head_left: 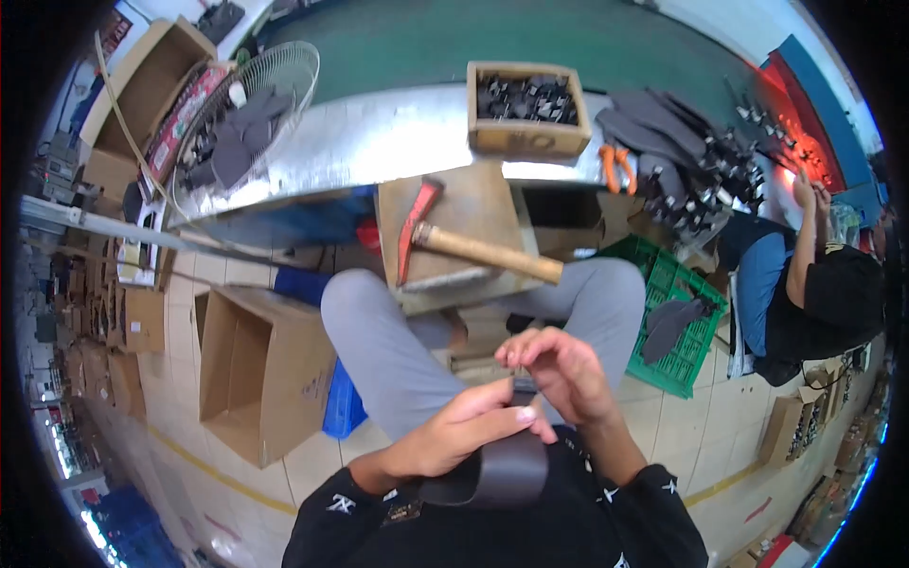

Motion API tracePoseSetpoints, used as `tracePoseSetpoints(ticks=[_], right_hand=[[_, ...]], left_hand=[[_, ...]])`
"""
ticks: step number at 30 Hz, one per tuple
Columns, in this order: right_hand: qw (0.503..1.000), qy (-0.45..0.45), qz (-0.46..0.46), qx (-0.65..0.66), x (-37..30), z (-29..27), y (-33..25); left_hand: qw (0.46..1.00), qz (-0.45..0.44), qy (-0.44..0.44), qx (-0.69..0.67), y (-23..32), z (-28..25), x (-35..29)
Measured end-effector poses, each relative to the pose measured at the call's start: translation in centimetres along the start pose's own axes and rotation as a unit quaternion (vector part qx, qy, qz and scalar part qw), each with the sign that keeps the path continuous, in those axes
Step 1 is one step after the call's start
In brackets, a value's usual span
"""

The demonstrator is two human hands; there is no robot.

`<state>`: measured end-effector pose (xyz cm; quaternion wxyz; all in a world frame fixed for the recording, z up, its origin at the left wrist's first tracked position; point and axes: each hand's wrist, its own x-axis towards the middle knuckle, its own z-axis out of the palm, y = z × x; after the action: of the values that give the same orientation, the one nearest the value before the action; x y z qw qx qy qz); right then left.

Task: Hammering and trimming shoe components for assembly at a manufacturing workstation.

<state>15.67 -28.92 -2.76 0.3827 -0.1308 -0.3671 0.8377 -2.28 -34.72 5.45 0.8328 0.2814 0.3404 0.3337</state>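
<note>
Close to my body, a dark brown slide sandal (514, 467) with a broad smooth strap lies over my lap. My left hand (469, 431) grips it, thumb on top; part of the sandal is hidden by that hand. Just above and to the right is my right hand (568, 374), its fingers bent and somewhat apart, with nothing visible in them. Beyond my knees, a hammer (488, 254) with a red head and wooden handle rests on a board-topped block (464, 204).
A metal-edged bench carries a wooden box (528, 140) of small dark parts, orange-handled pliers (617, 168), dark soles (653, 128) and a wire basket (301, 71). A green crate (682, 379) stands right, a cardboard box (294, 379) left. Another person (814, 293) sits far right near a glowing red heater.
</note>
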Motion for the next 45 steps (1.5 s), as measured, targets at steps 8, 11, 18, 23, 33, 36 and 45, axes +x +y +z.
tracePoseSetpoints(ticks=[8,11,18,23,33,36,45], right_hand=[[0.903,0.215,-0.003,-0.372,-3.0,-5.7,-7.7],[0.693,0.343,-0.185,-0.607,-0.8,-9.9,-12.6],[0.261,0.409,-0.093,-0.869,9.9,-23.7,-23.4],[0.364,0.425,-0.231,-0.796,11.9,-16.5,-21.4],[0.965,-0.150,-0.054,-0.210,8.1,4.4,-9.6],[0.740,0.093,-0.328,-0.580,9.3,1.0,-5.6],[0.601,0.154,-0.087,-0.779,1.6,-9.1,0.1]], left_hand=[[0.616,0.532,0.572,0.100,12.2,-13.0,-3.8],[0.420,0.593,0.635,0.263,19.1,-26.8,-9.4],[0.347,0.417,0.713,0.443,16.7,-29.4,-2.0],[0.428,0.379,0.602,0.557,10.1,-18.0,4.8],[0.748,0.584,0.196,0.248,4.1,-7.2,8.6],[0.706,0.572,0.268,0.320,5.3,-5.3,5.1],[0.777,0.516,0.335,0.134,4.1,-7.8,4.9]])
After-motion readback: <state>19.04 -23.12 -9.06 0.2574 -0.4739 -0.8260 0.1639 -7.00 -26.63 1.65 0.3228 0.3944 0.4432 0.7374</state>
